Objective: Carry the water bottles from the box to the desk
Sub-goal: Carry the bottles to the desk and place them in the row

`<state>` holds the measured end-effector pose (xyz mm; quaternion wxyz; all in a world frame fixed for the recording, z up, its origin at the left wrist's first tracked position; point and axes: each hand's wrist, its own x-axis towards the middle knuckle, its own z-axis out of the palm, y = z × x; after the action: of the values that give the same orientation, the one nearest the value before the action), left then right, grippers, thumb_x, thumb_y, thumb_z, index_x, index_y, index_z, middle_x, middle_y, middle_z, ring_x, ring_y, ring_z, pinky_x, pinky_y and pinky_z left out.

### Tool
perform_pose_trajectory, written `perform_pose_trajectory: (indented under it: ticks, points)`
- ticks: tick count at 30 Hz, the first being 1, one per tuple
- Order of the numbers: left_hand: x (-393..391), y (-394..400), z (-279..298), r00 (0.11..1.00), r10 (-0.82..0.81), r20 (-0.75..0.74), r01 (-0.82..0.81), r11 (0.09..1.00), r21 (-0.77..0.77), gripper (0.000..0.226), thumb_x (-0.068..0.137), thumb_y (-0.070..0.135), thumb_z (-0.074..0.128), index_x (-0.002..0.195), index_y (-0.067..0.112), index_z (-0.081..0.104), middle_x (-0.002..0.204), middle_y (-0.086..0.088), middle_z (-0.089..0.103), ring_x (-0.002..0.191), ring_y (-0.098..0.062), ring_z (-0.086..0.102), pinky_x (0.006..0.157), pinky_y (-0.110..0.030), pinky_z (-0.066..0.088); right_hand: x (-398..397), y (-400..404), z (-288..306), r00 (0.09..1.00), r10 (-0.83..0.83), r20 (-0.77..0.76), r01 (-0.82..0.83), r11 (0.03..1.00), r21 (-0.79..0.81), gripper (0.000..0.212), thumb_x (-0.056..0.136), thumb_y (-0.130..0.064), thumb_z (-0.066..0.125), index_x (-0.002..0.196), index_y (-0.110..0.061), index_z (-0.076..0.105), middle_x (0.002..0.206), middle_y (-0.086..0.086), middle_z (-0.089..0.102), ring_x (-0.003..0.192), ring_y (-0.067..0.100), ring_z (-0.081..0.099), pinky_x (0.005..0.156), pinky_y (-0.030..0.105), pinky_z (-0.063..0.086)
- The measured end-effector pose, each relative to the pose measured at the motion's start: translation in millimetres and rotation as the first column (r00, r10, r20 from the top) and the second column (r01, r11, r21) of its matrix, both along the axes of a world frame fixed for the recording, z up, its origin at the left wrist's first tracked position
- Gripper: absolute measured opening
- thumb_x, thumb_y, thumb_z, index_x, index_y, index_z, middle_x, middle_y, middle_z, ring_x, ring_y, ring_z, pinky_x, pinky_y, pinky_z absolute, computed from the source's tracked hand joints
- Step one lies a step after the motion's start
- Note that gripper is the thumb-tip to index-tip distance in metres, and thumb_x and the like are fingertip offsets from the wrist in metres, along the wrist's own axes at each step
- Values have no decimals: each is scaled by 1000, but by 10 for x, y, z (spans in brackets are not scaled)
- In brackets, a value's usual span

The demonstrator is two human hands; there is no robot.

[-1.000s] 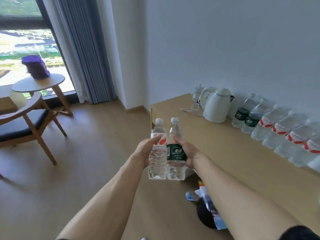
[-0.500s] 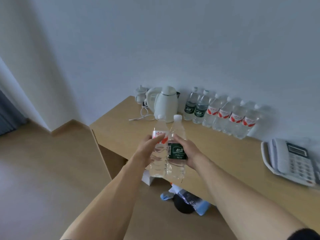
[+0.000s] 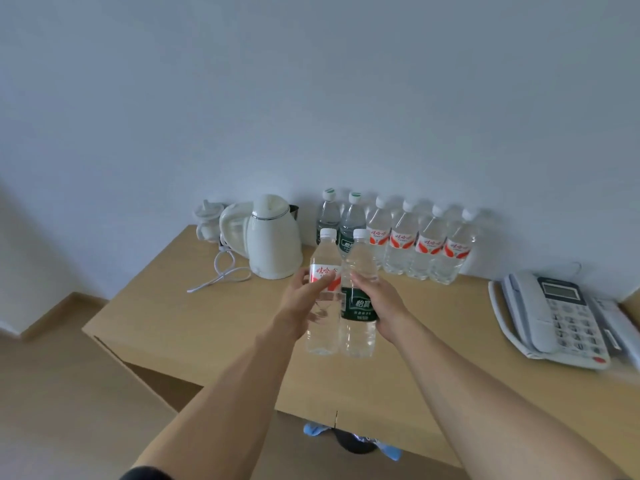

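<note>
Wooden desk (image 3: 207, 327) lay bare near its front edge; left hand (image 3: 301, 303) gripped the red-labelled bottle (image 3: 323, 296), right hand (image 3: 379, 306) the green-labelled bottle (image 3: 358, 306), fingers partly hidden.

Red-labelled bottle (image 3: 323, 292), green-labelled bottle (image 3: 358, 299), white kettle (image 3: 273, 237), tan desk (image 3: 194, 327)

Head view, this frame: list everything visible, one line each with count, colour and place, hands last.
Red-label bottle: one, clear, held above the desk.
Green-label bottle: one, clear, held beside it.
Row of bottles: six, two green-label, four red-label, against the wall.
Kettle: one, white, left of the row.
Cord: one, white, by the kettle.
Telephone: one, white-grey, desk's right end.
Desk: one, light wood.
Left hand: grips the red-label bottle.
Right hand: grips the green-label bottle.
</note>
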<state>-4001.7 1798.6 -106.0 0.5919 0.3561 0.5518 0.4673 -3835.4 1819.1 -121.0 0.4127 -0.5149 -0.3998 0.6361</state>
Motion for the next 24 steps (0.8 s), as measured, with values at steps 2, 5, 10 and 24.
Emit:
perform_pose_trajectory:
  ticks: [2,5,10,24]
  points:
    - [7,149,-44,1000,3,-5,-3,1000,22,49,83,33,81,123,17,58,111,-14,74,97,-36,74,66,-40,46,10,169,-43,1000,-21,4,21,1000,20,65,71,-47,82,124,-15,63,112,13,74,98,33,73,92,54,57]
    - [-49,333,-80,1000,14,-21,-13,999,44,57,72,32,85,121,15,61,114,-19,72,99,-42,70,77,-46,46,5,357,-92,999,-34,20,34,999,9,59,80,-38,82,127,-15,56,121,15,67,107,35,68,96,58,53]
    - [-214,579,-132,994,-51,-96,58,996,68,52,80,9,83,125,9,55,101,-10,73,76,-15,68,66,-23,53,13,543,-100,993,-13,115,5,998,68,48,78,-32,85,117,-21,59,110,1,71,96,14,69,72,28,53]
    - [-608,1160,-132,895,-234,-380,300,946,126,63,71,-6,85,123,12,55,117,-5,67,102,-21,68,77,-26,58,-125,878,-58,890,-15,457,-93,973,213,71,71,-31,91,130,-27,51,123,-7,64,116,13,59,101,38,48]
